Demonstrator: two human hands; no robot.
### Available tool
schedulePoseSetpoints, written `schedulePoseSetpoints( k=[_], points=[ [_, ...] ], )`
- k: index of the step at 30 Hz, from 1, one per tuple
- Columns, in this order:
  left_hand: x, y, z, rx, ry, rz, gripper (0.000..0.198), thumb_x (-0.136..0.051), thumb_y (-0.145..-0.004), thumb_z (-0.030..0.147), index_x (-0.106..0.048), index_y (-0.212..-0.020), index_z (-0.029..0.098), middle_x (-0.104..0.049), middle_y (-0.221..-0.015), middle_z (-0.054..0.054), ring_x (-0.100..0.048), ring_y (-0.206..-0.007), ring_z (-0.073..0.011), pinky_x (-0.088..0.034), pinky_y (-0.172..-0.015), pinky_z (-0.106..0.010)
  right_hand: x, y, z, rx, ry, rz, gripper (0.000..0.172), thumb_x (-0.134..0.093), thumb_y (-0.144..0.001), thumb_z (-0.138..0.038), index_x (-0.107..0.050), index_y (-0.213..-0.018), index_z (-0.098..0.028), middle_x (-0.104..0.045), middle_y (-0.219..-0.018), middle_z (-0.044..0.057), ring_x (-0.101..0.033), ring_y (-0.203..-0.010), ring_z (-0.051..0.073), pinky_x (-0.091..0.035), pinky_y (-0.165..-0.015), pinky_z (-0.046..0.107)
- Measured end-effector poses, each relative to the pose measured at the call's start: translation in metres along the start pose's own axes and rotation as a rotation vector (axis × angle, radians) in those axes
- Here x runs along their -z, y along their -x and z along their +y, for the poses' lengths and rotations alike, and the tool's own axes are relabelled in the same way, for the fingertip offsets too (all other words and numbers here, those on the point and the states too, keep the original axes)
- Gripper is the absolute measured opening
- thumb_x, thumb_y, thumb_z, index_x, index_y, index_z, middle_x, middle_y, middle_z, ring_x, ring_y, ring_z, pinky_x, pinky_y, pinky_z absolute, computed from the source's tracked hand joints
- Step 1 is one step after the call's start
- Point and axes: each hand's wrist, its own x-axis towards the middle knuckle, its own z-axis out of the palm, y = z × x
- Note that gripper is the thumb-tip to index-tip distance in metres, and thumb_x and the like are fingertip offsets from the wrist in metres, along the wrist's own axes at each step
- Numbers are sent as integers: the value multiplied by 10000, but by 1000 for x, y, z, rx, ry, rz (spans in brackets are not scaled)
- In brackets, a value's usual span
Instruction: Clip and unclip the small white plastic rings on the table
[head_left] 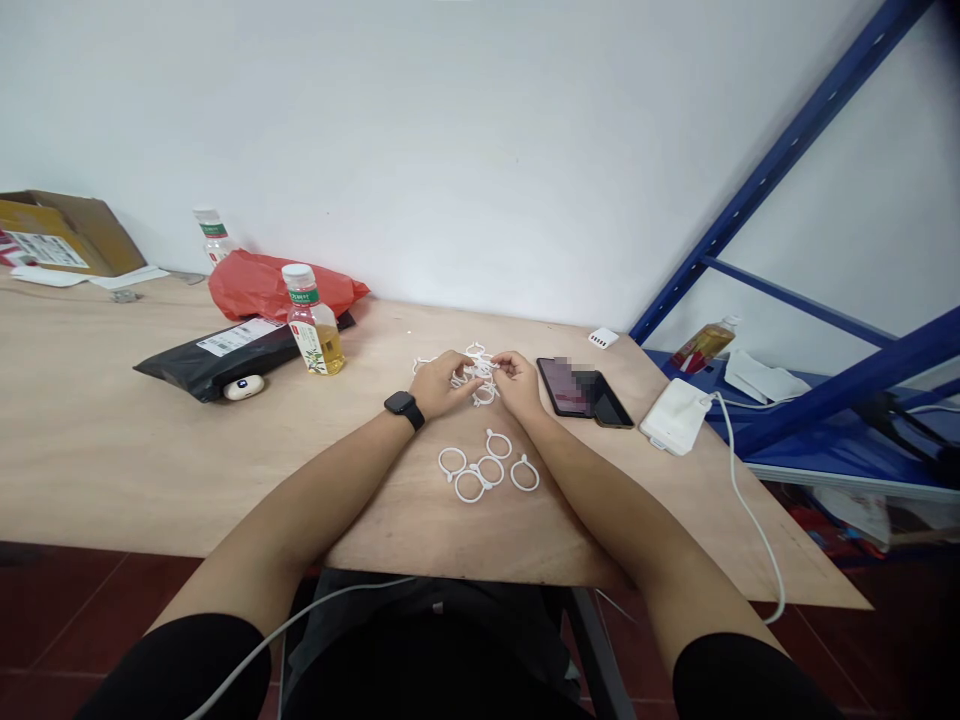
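Over a cluster of white plastic curtain rings (484,396) in the middle of the table, my two hands are close together. My left hand (441,384), with a black watch on its wrist, has its thumb and fingers closed around part of a white ring. My right hand (517,382) pinches white plastic at the cluster's right side. Fingers and overlapping rings hide the exact grip points. Nearer to me, between my forearms, several more white rings (490,471) with small eyelets lie flat, apart from the cluster.
Two phones (566,388) lie right of my right hand, before a white power bank (676,415) with a cable. Leftward are a drink bottle (315,335), a red bag (255,285), a black parcel (202,358) and a cardboard box (97,235). A blue rack (810,300) borders the right side.
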Motion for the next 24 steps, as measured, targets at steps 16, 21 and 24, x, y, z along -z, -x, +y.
schedulePoseSetpoints(
  k=[16,21,24],
  points=[
    [-11,2,30,-204,9,-611,231,-643,-802,407,-731,-817,194,-663,-779,-14,-587,-684,-126,-391,-614,-234,4,1,-1,57,252,55,180,-479,-681,-180,-645,-750,-189,-624,-811,25,-506,-630,147,-441,-679,303],
    [-13,2,22,-104,12,-365,97,-592,-818,245,-662,-787,185,-665,-834,-29,-609,-770,-149,-451,-699,-256,4,0,0,56,174,35,152,-501,-716,-198,-644,-767,-191,-640,-816,27,-532,-638,145,-449,-675,294],
    [-12,1,13,64,-10,-115,150,-521,-906,292,-633,-914,193,-675,-842,-36,-615,-747,-162,-457,-692,-280,3,2,-2,42,39,-59,147,-537,-796,-299,-642,-819,-198,-653,-795,22,-566,-659,154,-455,-648,280]
  ],
)
